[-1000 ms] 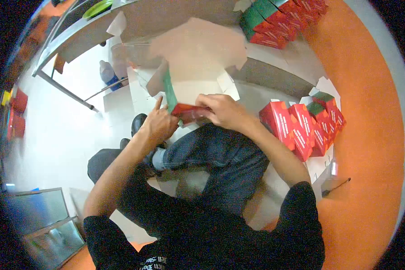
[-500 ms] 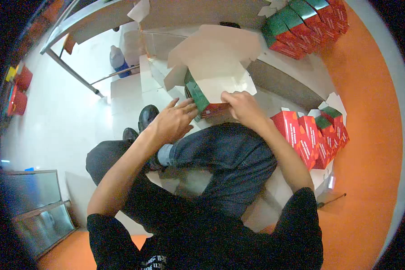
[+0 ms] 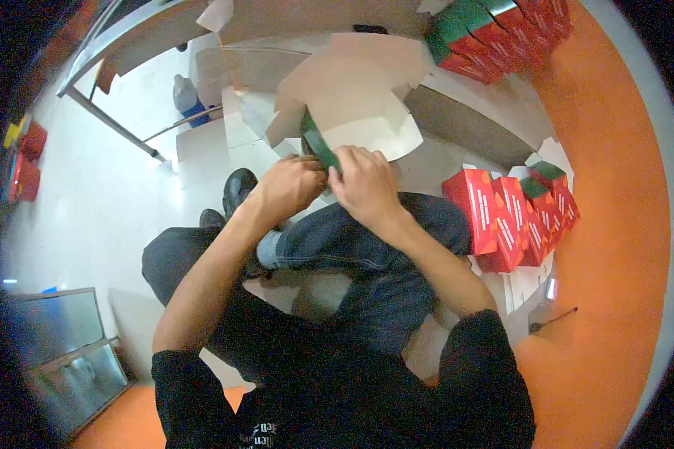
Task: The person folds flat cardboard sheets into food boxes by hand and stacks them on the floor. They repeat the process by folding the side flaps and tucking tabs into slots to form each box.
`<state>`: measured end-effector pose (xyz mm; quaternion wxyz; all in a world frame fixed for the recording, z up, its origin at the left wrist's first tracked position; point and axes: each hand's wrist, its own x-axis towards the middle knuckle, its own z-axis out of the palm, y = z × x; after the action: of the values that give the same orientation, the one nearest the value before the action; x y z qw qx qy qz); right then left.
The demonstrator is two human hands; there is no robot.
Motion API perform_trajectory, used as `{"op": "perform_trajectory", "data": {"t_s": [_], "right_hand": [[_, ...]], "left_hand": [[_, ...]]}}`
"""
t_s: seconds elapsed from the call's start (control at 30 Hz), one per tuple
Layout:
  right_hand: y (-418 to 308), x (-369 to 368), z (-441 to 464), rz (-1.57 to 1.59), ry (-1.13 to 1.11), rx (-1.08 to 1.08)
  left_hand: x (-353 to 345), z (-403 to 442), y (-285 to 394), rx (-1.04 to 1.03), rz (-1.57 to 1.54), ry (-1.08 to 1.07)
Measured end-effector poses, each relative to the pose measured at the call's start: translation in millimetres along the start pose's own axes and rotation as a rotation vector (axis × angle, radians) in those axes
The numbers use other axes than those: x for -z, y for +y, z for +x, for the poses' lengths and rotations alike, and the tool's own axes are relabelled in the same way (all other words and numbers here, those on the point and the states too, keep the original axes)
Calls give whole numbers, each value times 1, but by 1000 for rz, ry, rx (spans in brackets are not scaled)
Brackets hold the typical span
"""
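Note:
A part-folded carton (image 3: 359, 90) lies before my crossed legs, its pale inside facing up and its flaps spread. A green side panel (image 3: 318, 141) stands up along its left. My left hand (image 3: 293, 185) has its fingers curled at the near end of this panel. Right beside it, my right hand (image 3: 368, 183) is closed over the carton's near edge, thumb toward the left hand. The two hands nearly touch, and they hide the near corner of the carton and most of its red front.
Folded red cartons (image 3: 494, 217) stand in a cluster by my right knee. More green and red cartons (image 3: 502, 37) are lined up at the upper right. A metal frame leg (image 3: 116, 123) rises at upper left. The floor is orange (image 3: 614, 224) on the right.
My right hand has moved left along the carton's near edge to meet my left hand. The left fingers, spread before, are now curled at the green panel. The view has shifted slightly.

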<state>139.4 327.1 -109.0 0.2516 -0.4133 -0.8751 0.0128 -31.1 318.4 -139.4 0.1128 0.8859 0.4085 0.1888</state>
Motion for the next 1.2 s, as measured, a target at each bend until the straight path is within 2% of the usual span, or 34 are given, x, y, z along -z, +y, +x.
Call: {"op": "perform_trajectory", "data": {"t_s": [0.33,0.53,0.7,0.93,1.03,1.17,1.2], "right_hand": [[-2,-7,-7,-145,-29,16],[-2,-13,-14,-123,21,4],[1,-12,-11,-35,95,-29],[-1,-6,-6,-50,-15,-61],[-1,-2,0,-32,-43,-92],[6,0,3,-40,-87,-76],[6,-1,2,-48,-86,-62]], "left_hand": [[-10,-2,2,-160,95,122],[-11,-4,-1,-123,-52,134],[-16,-7,6,-125,-33,194],[-13,-8,3,-165,-28,198],[-12,-6,-1,-92,-134,112],[-21,-6,-5,-146,-247,244],[-18,-7,-3,-113,-213,192]]}}
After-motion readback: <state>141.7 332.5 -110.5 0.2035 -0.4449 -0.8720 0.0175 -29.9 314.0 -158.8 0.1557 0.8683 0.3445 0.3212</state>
